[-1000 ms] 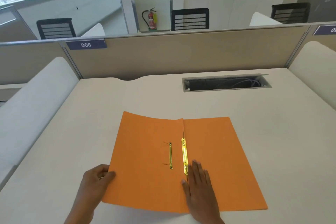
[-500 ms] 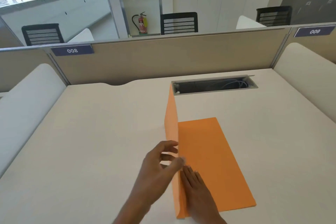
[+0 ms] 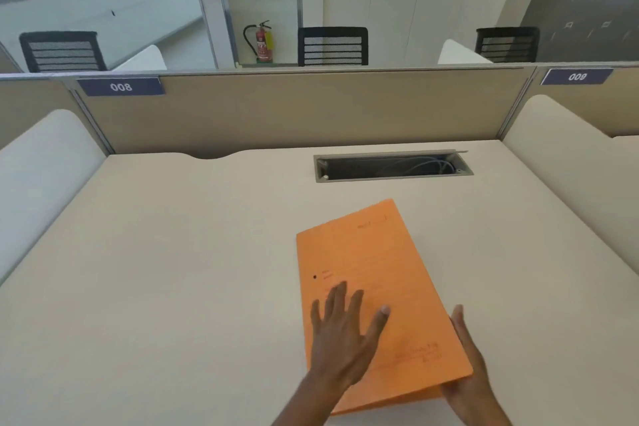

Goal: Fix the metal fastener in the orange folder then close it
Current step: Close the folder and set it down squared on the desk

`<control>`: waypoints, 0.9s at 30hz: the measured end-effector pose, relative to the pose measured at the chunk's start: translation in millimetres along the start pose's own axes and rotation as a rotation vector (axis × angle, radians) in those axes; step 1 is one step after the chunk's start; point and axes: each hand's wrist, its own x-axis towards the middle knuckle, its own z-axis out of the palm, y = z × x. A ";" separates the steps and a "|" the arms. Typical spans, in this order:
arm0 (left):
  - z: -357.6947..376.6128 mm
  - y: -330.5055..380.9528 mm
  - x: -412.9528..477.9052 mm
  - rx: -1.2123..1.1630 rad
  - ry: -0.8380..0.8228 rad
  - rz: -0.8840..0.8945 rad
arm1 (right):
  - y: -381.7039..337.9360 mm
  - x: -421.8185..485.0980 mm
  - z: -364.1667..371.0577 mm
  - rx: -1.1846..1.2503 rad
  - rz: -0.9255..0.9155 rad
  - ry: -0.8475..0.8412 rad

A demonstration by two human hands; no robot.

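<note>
Folder (image 3: 373, 287) closed beneath left hand (image 3: 342, 335) fingers (image 3: 340, 297)

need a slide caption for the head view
Left hand flat on closed orange paper folder, right hand at its near right edge.

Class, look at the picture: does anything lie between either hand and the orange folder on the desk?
Nothing visible does. The left hand lies flat over the cover of the closed orange folder, and the right hand is against its near right edge.
</note>
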 end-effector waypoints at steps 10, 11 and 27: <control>12.2 -59.9 4.3 0.349 0.046 -0.269 | 122.5 13.4 -131.3 -1.477 -0.308 0.297; 9.6 -58.8 6.3 0.317 0.063 -0.266 | 126.0 11.7 -127.1 -1.605 -0.320 0.327; -14.0 -75.6 42.3 -0.559 0.219 -0.531 | 134.0 15.3 -111.9 -1.895 -0.316 0.394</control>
